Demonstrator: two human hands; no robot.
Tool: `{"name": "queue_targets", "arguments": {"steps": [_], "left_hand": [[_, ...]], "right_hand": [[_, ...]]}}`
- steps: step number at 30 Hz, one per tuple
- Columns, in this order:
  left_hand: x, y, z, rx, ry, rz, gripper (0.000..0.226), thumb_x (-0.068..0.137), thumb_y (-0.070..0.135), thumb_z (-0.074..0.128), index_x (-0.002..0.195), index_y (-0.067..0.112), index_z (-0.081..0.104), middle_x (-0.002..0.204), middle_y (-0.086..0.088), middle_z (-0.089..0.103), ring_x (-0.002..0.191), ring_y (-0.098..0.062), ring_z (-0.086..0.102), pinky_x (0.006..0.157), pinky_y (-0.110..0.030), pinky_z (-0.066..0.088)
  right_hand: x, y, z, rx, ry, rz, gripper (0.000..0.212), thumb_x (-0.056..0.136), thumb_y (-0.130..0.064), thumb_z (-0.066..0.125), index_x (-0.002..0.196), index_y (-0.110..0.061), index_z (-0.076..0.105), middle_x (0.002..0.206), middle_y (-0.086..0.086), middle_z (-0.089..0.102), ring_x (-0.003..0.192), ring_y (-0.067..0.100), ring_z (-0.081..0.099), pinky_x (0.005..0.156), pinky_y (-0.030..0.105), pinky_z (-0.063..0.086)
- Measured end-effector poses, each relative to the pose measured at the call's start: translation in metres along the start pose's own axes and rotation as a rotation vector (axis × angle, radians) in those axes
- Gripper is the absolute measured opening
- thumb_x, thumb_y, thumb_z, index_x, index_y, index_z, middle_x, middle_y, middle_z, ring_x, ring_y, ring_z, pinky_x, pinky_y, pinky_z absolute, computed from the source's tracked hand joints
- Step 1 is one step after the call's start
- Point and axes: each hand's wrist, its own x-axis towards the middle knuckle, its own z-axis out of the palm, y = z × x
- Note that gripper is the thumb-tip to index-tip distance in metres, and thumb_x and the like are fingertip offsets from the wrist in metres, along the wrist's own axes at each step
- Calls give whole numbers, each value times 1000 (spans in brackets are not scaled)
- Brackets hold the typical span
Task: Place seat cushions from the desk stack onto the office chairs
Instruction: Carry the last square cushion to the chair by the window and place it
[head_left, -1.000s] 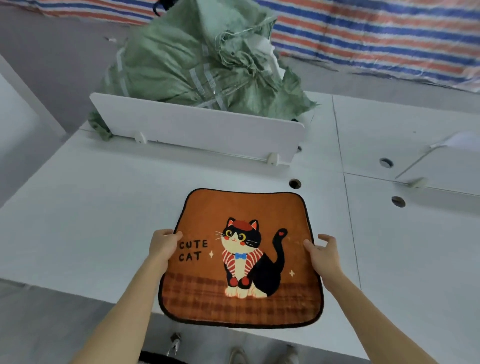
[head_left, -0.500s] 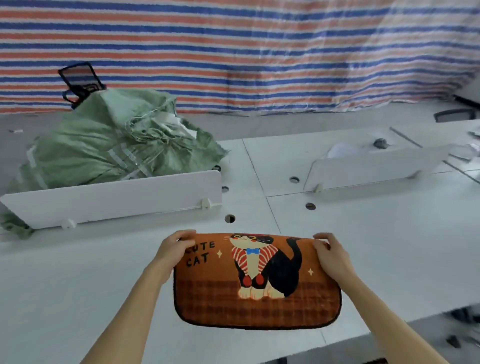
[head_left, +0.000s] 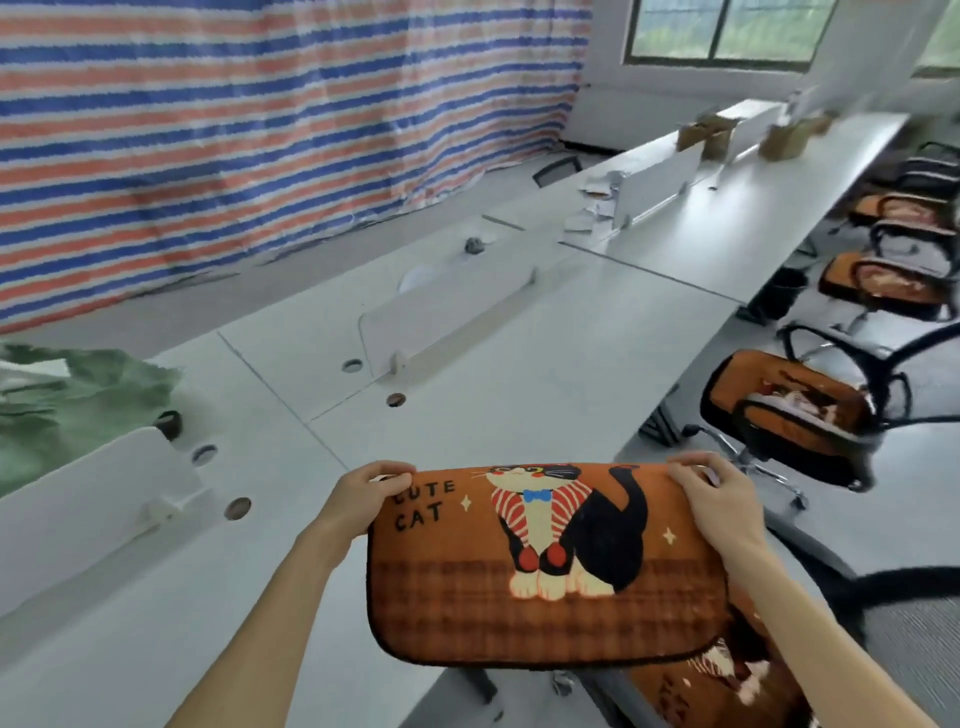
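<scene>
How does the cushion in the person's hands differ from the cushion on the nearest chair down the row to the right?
The held cushion is off any seat, gripped at its top corners by the left hand and right hand; the chair cushion lies on its seat. The held cushion faces the camera with its cat print clear; the chair cushion is partly hidden behind the armrest. Both are orange with a dark edge.

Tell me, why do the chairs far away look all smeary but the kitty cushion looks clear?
In the head view, the cat cushion held in the left hand and right hand is sharp; the cushioned chairs toward the right edge are smeared and blurry, and the wide lens bends the long white desk.
</scene>
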Motion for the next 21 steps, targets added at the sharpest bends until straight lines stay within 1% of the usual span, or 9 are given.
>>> {"name": "queue_targets", "arguments": {"steps": [3,5,8,11,13,15,17,19,21], "left_hand": [[4,42,81,30,-100,93,10,93,28,68,96,29,78,103,1,75,96,-22,71,81,-39,59],[-6,68,148,38,-176,154,12,94,27,66,98,27,78,104,1,74,97,-20,71,87,-42,58],[-37,96,241,25,-256,200,15,97,24,62,100,24,77,102,-1,75,94,-21,72,86,-42,59],[-72,114,320,17,-294,233,16,97,20,61,96,22,77,102,-7,75,93,-25,72,83,-42,60],[-96,124,374,42,-332,271,18,97,22,61,93,25,78,102,-6,75,94,-27,71,86,-46,59],[-116,134,418,61,-366,291,19,96,25,61,89,30,78,102,-5,75,97,-28,71,89,-50,58],[-138,139,462,94,-395,302,20,95,27,61,86,32,79,102,-4,75,97,-28,70,89,-52,57],[-156,144,496,111,-420,294,21,95,28,61,84,34,79,102,-3,75,97,-28,70,88,-53,57],[-173,151,531,113,-449,296,21,96,26,60,87,31,78,103,-5,75,96,-28,70,88,-51,58]], "right_hand": [[-6,31,-87,27,174,43,4,93,-34,66,92,-34,70,99,-10,65,88,12,59,78,40,51],[-15,54,-151,49,290,88,5,93,-36,66,93,-33,71,99,-6,67,90,16,61,81,43,53],[-36,86,-240,87,405,108,7,95,-34,65,97,-31,70,105,0,67,97,22,61,85,42,52],[-58,114,-316,125,481,124,10,95,-30,65,104,-29,70,111,2,66,101,24,62,86,41,52],[-74,139,-366,152,522,142,10,94,-30,66,104,-30,69,113,3,65,104,25,62,86,40,52],[-87,162,-406,166,559,162,8,93,-30,67,100,-32,69,114,2,65,106,25,62,91,43,53],[-101,185,-446,184,598,181,8,93,-28,66,100,-30,70,112,-1,66,106,23,62,91,41,52],[-111,203,-474,175,634,193,11,94,-25,65,104,-26,70,109,-4,64,107,19,59,86,35,46],[-117,220,-505,169,651,210,13,96,-24,63,106,-25,70,105,-9,61,111,14,53,88,34,43]]}}
